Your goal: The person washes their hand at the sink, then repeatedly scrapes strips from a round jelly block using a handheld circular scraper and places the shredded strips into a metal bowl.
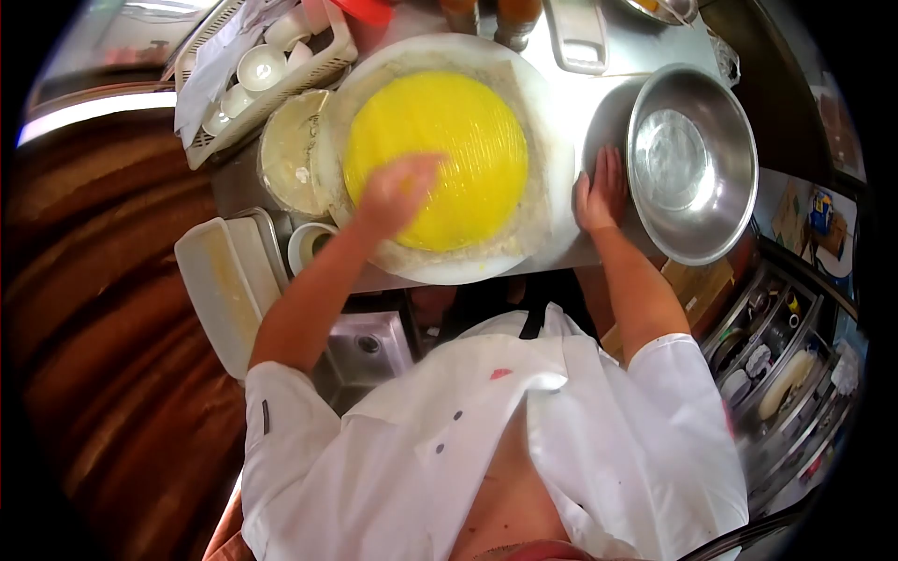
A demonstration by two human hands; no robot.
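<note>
A large round yellow layer (468,178) with a glossy, finely streaked surface lies on a pale, crinkled sheet (535,201) over a white round board (421,268). Over its left half is my left hand (400,192), fingers curled together and pointing right. I cannot tell what is between those fingers. My right hand (603,192) rests on the metal worktop (561,224), fingers stretched out and thumb apart. Its fingertips are right at the left side of a big, shiny steel bowl (739,187), whose inside shows only reflections.
To the left stand a plastic basket (271,107) with white cups, a round pale tub (292,154), a white mug (304,245) and a long white tray (220,280). Bottles (514,23) and a white rectangular dish (578,37) are behind. A sink (365,346) lies below the front edge.
</note>
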